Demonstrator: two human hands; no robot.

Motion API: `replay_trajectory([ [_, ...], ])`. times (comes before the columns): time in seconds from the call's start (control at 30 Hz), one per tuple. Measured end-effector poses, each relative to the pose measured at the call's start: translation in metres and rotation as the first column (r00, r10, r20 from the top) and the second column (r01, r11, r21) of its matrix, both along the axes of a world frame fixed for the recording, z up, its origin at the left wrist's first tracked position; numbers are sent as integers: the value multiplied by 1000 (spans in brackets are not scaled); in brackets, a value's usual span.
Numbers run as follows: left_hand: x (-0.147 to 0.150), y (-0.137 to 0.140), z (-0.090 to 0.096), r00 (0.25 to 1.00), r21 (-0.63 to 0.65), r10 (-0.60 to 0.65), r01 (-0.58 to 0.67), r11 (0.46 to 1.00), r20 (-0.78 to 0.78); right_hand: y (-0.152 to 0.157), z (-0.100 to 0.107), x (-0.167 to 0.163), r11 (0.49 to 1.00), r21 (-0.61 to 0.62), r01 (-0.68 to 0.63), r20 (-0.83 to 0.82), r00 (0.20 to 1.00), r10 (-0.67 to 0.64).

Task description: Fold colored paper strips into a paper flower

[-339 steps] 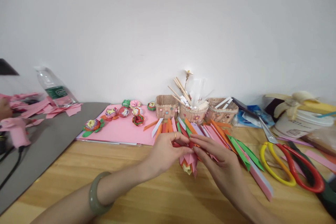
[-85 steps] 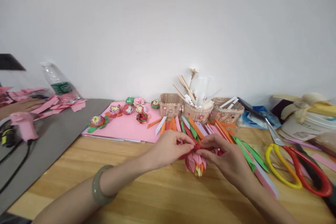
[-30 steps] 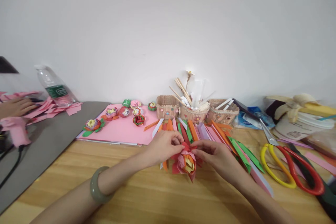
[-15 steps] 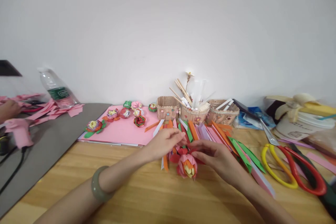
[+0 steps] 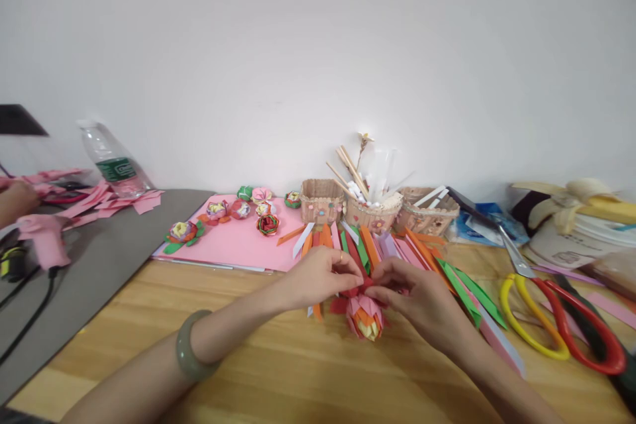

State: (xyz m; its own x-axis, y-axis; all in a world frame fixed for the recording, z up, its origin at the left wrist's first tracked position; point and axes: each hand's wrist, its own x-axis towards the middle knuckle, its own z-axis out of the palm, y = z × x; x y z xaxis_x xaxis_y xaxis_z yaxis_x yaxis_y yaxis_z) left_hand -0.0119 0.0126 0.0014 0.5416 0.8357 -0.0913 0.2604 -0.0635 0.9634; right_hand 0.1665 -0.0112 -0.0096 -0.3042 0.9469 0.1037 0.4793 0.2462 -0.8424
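Observation:
A folded paper flower [image 5: 366, 319], pink outside with orange and pale yellow inside, is at the table's front middle with its opening facing me. Red paper petals show behind it. My left hand [image 5: 322, 276], with a ring and a green bangle [image 5: 191, 348] on that arm, pinches the red paper at the flower's far side. From the right, my right hand [image 5: 415, 288] closes thumb and fingers on the same red part. The fingertips of both hands nearly meet there and partly cover the paper. Folded paper strips [image 5: 387, 246] in several colours lie just beyond my hands.
Finished paper flowers [image 5: 268, 224] sit on a pink sheet [image 5: 238, 245]. Small woven baskets [image 5: 322, 204] line the wall. Large scissors [image 5: 536, 298] lie at the right. At the left are a pink glue gun [image 5: 42, 238], a bottle [image 5: 114, 162] and another person's hand [image 5: 17, 202].
My left fingertips have moved right and down and curled in closer to my right fingers at the red paper. The whole view has shifted slightly.

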Motion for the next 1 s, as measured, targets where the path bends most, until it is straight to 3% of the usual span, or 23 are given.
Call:
replay_trajectory([
  [0.13,0,4,-3,995,-106,-49,58,993,86,-1,-1,-1,996,-86,-19,-41,999,16],
  [0.33,1,3,-3,995,-139,-33,45,989,90,-5,-1,-1,988,-120,-94,-76,993,85],
  [0.63,2,-1,-12,997,-26,33,-31,999,75,-8,2,-3,980,188,-72,133,990,47],
  [0.83,4,-5,-18,995,179,101,-98,979,-8,-7,-8,0,903,419,-95,238,971,-8],
  [1.0,3,-3,-19,997,220,68,-57,974,-43,-5,-13,4,824,530,-201,351,936,3],
])
